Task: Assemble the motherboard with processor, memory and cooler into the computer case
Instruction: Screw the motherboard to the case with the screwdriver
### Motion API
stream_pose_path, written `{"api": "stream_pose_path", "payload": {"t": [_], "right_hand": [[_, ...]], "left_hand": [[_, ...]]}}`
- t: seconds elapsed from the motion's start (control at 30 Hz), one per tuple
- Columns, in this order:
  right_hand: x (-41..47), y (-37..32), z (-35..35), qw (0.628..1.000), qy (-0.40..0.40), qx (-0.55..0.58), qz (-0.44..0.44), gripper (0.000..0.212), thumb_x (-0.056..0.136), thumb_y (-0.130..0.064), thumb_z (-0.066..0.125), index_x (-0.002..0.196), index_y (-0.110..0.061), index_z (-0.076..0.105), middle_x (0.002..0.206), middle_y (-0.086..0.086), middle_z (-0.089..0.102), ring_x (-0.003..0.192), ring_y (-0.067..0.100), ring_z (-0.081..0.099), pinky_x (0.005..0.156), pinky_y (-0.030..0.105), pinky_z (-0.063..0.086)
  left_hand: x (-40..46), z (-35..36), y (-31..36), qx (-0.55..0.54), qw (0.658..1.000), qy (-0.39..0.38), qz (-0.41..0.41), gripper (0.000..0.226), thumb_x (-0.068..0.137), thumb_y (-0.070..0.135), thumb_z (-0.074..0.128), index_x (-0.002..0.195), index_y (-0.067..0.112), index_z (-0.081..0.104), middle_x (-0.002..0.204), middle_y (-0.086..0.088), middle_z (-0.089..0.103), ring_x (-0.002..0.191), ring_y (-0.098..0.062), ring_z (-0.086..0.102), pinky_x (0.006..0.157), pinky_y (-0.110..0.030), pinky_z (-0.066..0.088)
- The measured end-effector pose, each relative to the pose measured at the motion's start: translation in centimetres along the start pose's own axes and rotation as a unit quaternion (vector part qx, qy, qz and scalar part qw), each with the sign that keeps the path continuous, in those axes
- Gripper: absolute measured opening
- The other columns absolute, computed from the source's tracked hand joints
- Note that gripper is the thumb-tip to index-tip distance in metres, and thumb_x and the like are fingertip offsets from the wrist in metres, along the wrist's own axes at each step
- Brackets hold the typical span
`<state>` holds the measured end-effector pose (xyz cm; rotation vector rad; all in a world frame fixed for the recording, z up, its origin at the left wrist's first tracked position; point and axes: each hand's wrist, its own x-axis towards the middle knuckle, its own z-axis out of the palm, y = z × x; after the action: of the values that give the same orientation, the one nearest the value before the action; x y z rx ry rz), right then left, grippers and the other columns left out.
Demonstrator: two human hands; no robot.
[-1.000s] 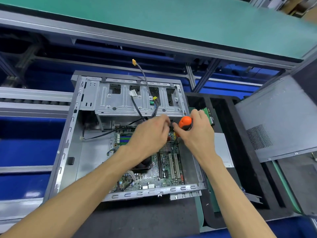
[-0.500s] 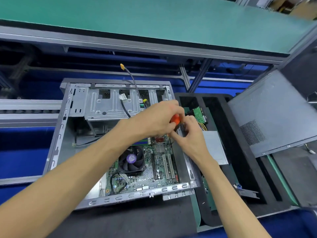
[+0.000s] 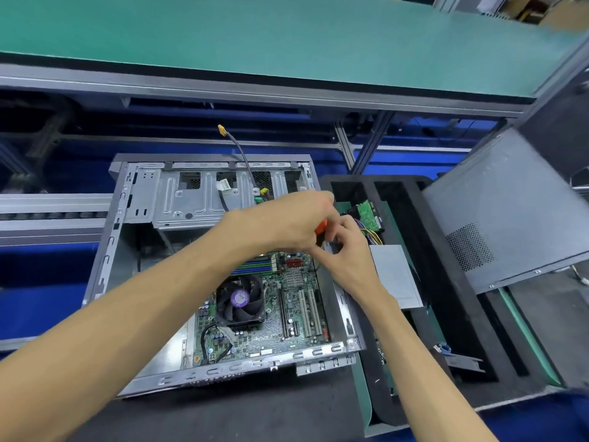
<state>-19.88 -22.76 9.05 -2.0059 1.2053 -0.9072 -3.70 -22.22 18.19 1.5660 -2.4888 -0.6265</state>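
The left hand [image 3: 287, 223] curled around the orange screwdriver [image 3: 321, 227], probably to drive a motherboard [image 3: 280, 317] screw. The right hand [image 3: 345, 250] fingers pinched near its shaft, likely steadying it.

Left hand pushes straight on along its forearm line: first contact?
Probably the right hand, already touching the left hand around the orange screwdriver. Beyond lies the case wall; depth unclear.
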Motion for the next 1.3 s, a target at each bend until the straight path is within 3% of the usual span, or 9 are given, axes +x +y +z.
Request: {"api": "stream_pose_path", "payload": {"t": [0.17, 0.37, 0.6, 0.7, 0.87, 1.0, 1.07, 1.23, 1.3], "right_hand": [[0.2, 0.1, 0.1, 1.0, -0.005, -0.004, -0.004, 0.024, 0.081, -0.033, 0.081, 0.079, -0.037, 0.057, 0.082, -0.014, 0.04, 0.072, -0.001, 0.045, 0.063, 0.012, 0.034], [0.5, 0.5, 0.5, 1.0, -0.004, -0.005, 0.012, 0.029, 0.079, -0.028, 0.084, 0.081, -0.042, 0.06, 0.086, -0.01, 0.044, 0.073, 0.004, 0.047, 0.062, 0.014, 0.033], [0.4, 0.4, 0.4, 1.0, 0.006, -0.003, -0.011, 0.032, 0.081, -0.039, 0.079, 0.073, -0.045, 0.049, 0.085, -0.008, 0.043, 0.074, 0.0, 0.047, 0.062, 0.011, 0.035], [0.4, 0.3, 0.4, 1.0, -0.005, 0.004, -0.004, 0.021, 0.078, -0.046, 0.072, 0.075, -0.032, 0.056, 0.089, -0.002, 0.046, 0.075, 0.004, 0.046, 0.062, 0.016, 0.036], [0.4, 0.5, 0.4, 1.0, -0.006, 0.007, 0.008, 0.025, 0.079, -0.047, 0.078, 0.088, -0.027, 0.068, 0.09, -0.008, 0.047, 0.078, 0.002, 0.05, 0.063, 0.012, 0.037], [0.4, 0.5, 0.5, 1.0, -0.004, -0.017, 0.009, 0.023, 0.081, -0.041, 0.08, 0.08, -0.03, 0.059, 0.088, -0.009, 0.044, 0.076, 0.0, 0.047, 0.061, 0.014, 0.034], [0.4, 0.7, 0.5, 1.0, -0.003, -0.027, 0.009, 0.033, 0.081, -0.032, 0.081, 0.072, -0.029, 0.049, 0.088, -0.005, 0.043, 0.075, 0.001, 0.045, 0.058, 0.017, 0.032], [0.4, 0.2, 0.4, 1.0, -0.007, 0.004, 0.006, 0.021, 0.079, -0.048, 0.076, 0.076, -0.044, 0.056, 0.09, -0.009, 0.045, 0.079, 0.002, 0.05, 0.064, 0.012, 0.038], [0.3, 0.2, 0.4, 1.0, -0.002, 0.001, -0.002, 0.02, 0.078, -0.05, 0.074, 0.078, -0.045, 0.054, 0.089, -0.01, 0.045, 0.08, 0.002, 0.05, 0.065, 0.011, 0.038]], "left_hand": [[-0.2, 0.8, -0.3, 0.079, 0.993, 0.066, -0.061, 0.03, 0.079, 0.025, 0.055, 0.107, 0.021, 0.048, 0.09, -0.001, 0.054, 0.078, -0.026, 0.059, 0.061, -0.037, 0.047], [-0.4, 1.5, -0.8, 0.089, 0.983, 0.127, -0.096, 0.043, 0.082, 0.062, 0.055, 0.09, 0.02, 0.05, 0.066, 0.005, 0.047, 0.06, -0.017, 0.052, 0.048, -0.029, 0.032], [0.4, 0.9, -0.1, 0.046, 0.998, 0.03, -0.026, 0.02, 0.079, 0.004, 0.064, 0.092, 0.019, 0.068, 0.095, 0.003, 0.051, 0.087, -0.022, 0.059, 0.067, -0.033, 0.045], [0.0, 1.0, 0.2, 0.005, 1.0, 0.009, -0.025, 0.019, 0.08, 0.009, 0.062, 0.097, 0.018, 0.061, 0.101, 0.002, 0.051, 0.089, -0.023, 0.058, 0.075, -0.039, 0.05], [0.4, 1.8, 0.4, 0.12, 0.969, 0.157, -0.145, 0.043, 0.09, 0.057, 0.056, 0.094, 0.018, 0.039, 0.074, -0.001, 0.045, 0.069, -0.03, 0.052, 0.059, -0.036, 0.04], [0.8, 1.0, -0.1, 0.049, 0.993, 0.083, -0.062, 0.012, 0.087, 0.022, 0.064, 0.091, 0.019, 0.054, 0.085, 0.003, 0.048, 0.087, -0.026, 0.059, 0.067, -0.038, 0.045], [0.6, 0.7, -0.5, 0.006, 1.0, 0.015, -0.017, 0.021, 0.079, 0.009, 0.064, 0.092, 0.023, 0.058, 0.096, 0.004, 0.049, 0.091, -0.023, 0.057, 0.076, -0.043, 0.05], [0.4, 1.5, -0.3, 0.117, 0.974, 0.14, -0.134, 0.051, 0.084, 0.069, 0.054, 0.092, 0.019, 0.049, 0.072, 0.003, 0.046, 0.059, -0.018, 0.047, 0.054, -0.033, 0.036], [0.5, 1.7, -0.2, 0.105, 0.978, 0.13, -0.127, 0.042, 0.089, 0.061, 0.055, 0.087, 0.019, 0.048, 0.068, 0.005, 0.042, 0.059, -0.019, 0.045, 0.051, -0.031, 0.031]]}}
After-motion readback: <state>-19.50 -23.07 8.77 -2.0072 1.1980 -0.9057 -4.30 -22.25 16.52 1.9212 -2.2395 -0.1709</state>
